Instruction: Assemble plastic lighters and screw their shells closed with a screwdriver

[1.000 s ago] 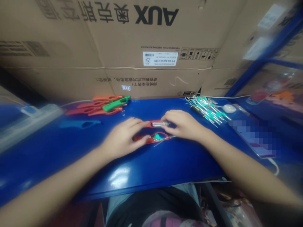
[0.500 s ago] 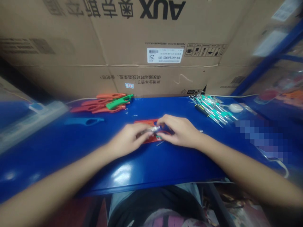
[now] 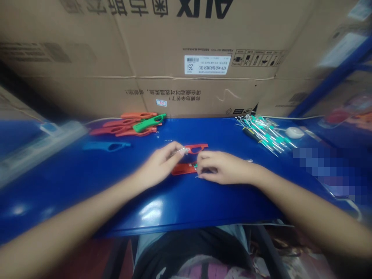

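Note:
My left hand (image 3: 161, 162) is closed in a pinch on a slim silver piece (image 3: 181, 149), which sticks out past the fingertips. Just beyond those fingertips lies an orange plastic shell half (image 3: 202, 146) with an oval opening, like a lighter casing. A second orange shell half (image 3: 183, 169) lies nearer me, between the two hands. My right hand (image 3: 219, 167) has its fingers curled over that shell's right end. Beneath the right fingertips a bit of a green part (image 3: 195, 166) shows. Whatever those fingers pinch is hidden.
Orange shells (image 3: 124, 126) with one green shell (image 3: 149, 123) on top are heaped at the back left. A blue shell (image 3: 107, 145) lies nearer. Green-and-silver rods (image 3: 264, 133) are piled at the right, beside a white mouse-like object (image 3: 294, 132). A cardboard box (image 3: 162, 58) stands behind.
The silver piece, earlier a thicker-looking cylinder between both hands, is now in my left hand alone. My right hand has come down and nearer me over the near shell. The view shifted slightly.

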`<act>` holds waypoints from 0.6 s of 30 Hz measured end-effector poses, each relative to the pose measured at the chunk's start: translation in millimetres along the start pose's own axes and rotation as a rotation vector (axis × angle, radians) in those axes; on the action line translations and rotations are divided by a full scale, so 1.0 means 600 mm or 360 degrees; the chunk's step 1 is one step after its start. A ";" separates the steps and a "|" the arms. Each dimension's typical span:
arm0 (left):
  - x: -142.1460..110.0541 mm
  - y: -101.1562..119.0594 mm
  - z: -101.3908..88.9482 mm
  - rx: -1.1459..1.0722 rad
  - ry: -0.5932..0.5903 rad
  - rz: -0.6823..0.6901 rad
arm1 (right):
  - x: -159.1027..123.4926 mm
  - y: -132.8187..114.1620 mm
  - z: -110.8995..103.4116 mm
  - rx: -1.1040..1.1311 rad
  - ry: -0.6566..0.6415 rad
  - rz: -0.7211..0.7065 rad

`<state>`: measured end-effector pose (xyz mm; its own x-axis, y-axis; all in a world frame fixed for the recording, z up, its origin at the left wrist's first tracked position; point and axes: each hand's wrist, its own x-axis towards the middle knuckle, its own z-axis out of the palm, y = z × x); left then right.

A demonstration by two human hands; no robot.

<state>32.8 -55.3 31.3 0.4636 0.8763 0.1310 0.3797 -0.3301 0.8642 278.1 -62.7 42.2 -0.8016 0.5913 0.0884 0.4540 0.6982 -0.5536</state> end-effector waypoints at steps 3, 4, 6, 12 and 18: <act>-0.001 0.004 0.003 -0.0065 -0.0052 0.0004 | 0.003 0.002 -0.001 0.0138 0.0084 0.0074; -0.002 0.005 0.005 -0.0076 -0.0086 0.0001 | 0.004 0.003 -0.001 0.0197 0.0116 0.0134; -0.004 0.006 0.008 -0.0067 -0.0162 -0.0021 | 0.007 0.005 0.000 0.0368 0.0160 0.0315; -0.005 0.002 0.011 -0.0107 -0.0247 -0.0138 | 0.015 0.014 0.001 0.1108 0.0176 0.0700; 0.000 -0.001 0.012 -0.0247 -0.0173 -0.0074 | 0.020 0.030 0.004 0.1311 0.0113 0.0680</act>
<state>38.0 -57.5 27.3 0.5351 0.8437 0.0431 0.2789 -0.2245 0.9337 275.7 -43.8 31.4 -0.5918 0.7746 -0.2231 0.2642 -0.0751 -0.9615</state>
